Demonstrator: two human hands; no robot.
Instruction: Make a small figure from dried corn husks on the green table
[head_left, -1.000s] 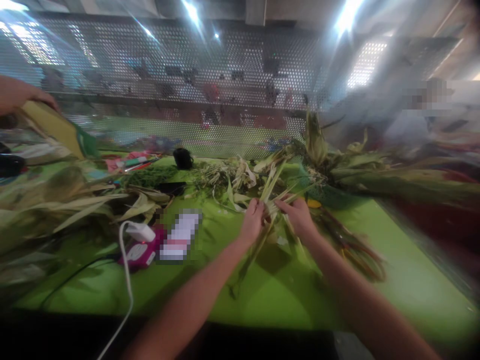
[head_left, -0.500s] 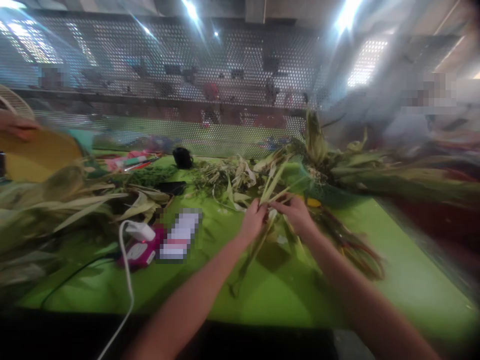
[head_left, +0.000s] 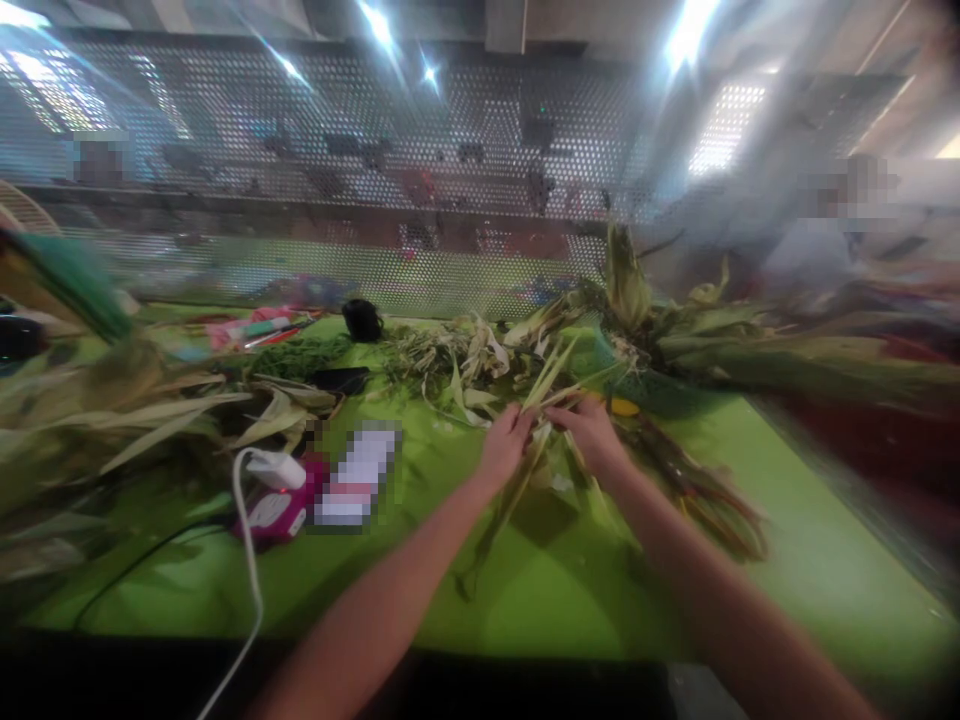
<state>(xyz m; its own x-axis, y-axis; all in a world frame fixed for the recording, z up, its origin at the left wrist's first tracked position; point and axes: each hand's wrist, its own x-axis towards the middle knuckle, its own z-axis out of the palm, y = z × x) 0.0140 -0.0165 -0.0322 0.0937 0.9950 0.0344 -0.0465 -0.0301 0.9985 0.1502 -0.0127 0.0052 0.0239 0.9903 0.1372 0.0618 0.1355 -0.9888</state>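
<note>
Over the green table (head_left: 585, 620), my left hand (head_left: 504, 447) pinches a bundle of pale green corn husk strips (head_left: 551, 372). The strips fan out above my fingers, and darker ends trail down toward the table. Close beside it, my right hand (head_left: 596, 438) has its thumb and fingers closed on the same husk strips, on their right side. Blur hides the exact place where the fingertips meet the strips. Just beyond both hands lies a heap of dry husks (head_left: 487, 350).
Left of my arms are a pixelated phone-like screen (head_left: 358, 475), a magenta power strip (head_left: 274, 512) and a white plug (head_left: 279, 468) with its cable. Large husks (head_left: 172, 420) cover the left side. A scissors-like tool (head_left: 724, 510) lies right. Long leaves (head_left: 795, 355) extend beyond the right edge.
My hands stay almost in place on the husk strips. At far left, a person's hand and a yellow sheet have moved out of sight, and a green flat thing now shows there.
</note>
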